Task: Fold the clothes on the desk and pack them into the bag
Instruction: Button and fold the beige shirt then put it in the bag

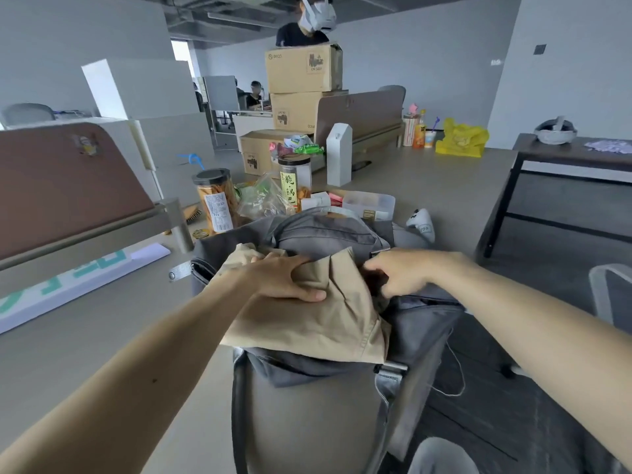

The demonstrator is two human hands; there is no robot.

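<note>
Left hand (284,278) grips the folded khaki garment (318,323), which lies half over the mouth of the grey backpack (427,323) on the desk (102,336), right hand (400,271) curls on the rim: pull rim wide, feed the fold in flat so it doesn't bunch.

The light is even, soft and diffuse. A window (180,51) far back is blown out to white. My forearms (136,388) cast only faint, fuzzy shadows on the desk (68,336). Folds of the tan garment (307,323) in my left hand (287,278) shade gently. The mouth of the bag (427,323) by my right hand (400,271) is dark, its detail lost. The wide lens bends the edges and swells my forearms in the lower corners; the far room looks soft.
</note>
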